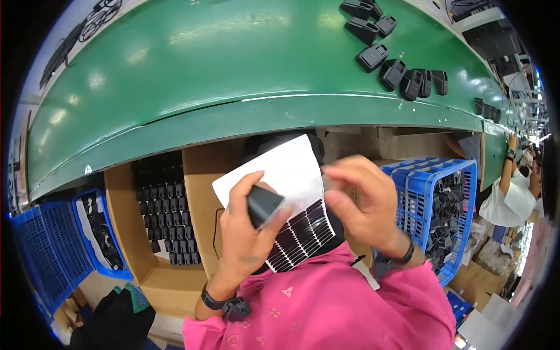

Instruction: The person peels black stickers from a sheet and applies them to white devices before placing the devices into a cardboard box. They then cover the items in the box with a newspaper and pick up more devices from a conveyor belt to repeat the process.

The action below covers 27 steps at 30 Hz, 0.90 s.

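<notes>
My left hand point(242, 233) is closed around a small black plastic housing point(263, 205), its smooth flat face turned up. Beneath it, a label sheet point(274, 166) lies over my lap. The upper part of the sheet is bare white; rows of black labels point(303, 233) fill its lower part. Just right of the sheet's edge, my right hand point(367, 201) is raised with its fingers bent toward the thumb. Motion smears its fingertips, so I cannot make out whether a label is between them.
Several black housings point(371, 57) lie on the green table point(192, 58) ahead. Left of me, a cardboard box point(169, 280) holds rows of black pieces, beside a blue crate point(52, 251). At right, a blue basket point(414, 189) is full of black parts. Another person point(507, 198) is farther right.
</notes>
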Motion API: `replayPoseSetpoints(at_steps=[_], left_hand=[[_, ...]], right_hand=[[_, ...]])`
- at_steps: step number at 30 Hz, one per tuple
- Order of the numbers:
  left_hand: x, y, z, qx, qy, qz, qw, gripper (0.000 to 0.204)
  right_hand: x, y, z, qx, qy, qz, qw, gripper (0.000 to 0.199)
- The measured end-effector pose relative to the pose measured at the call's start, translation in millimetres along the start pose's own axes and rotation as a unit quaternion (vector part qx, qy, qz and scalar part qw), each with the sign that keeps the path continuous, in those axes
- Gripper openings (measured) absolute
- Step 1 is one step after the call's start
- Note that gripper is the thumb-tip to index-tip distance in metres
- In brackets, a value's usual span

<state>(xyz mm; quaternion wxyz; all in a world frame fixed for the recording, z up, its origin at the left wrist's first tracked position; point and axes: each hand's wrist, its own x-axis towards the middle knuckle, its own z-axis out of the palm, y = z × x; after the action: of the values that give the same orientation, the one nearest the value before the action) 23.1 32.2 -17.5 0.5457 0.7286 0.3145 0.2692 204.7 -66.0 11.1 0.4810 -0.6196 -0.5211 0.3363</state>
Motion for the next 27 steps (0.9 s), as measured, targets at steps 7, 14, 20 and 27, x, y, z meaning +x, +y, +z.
replayPoseSetpoints(at_steps=[7, 14, 20, 27], left_hand=[[-23, -27, 33, -0.311, 0.002, -0.196, 0.930, 0.052], [-14, -30, 31, -0.265, 0.006, -0.179, 0.947, 0.045], [-17, -29, 35, -0.259, 0.023, -0.173, 0.950, 0.044], [-14, -24, 31, -0.289, 0.017, -0.183, 0.940, 0.044]], right_hand=[[-87, 67, 64, -0.189, 0.196, 0.075, 0.959, 0.044], [-78, 68, 71, -0.063, 0.200, 0.152, 0.966, 0.043], [-85, 72, 76, -0.044, 0.243, 0.133, 0.960, 0.021], [-87, 72, 63, -0.064, 0.238, 0.121, 0.962, 0.007]])
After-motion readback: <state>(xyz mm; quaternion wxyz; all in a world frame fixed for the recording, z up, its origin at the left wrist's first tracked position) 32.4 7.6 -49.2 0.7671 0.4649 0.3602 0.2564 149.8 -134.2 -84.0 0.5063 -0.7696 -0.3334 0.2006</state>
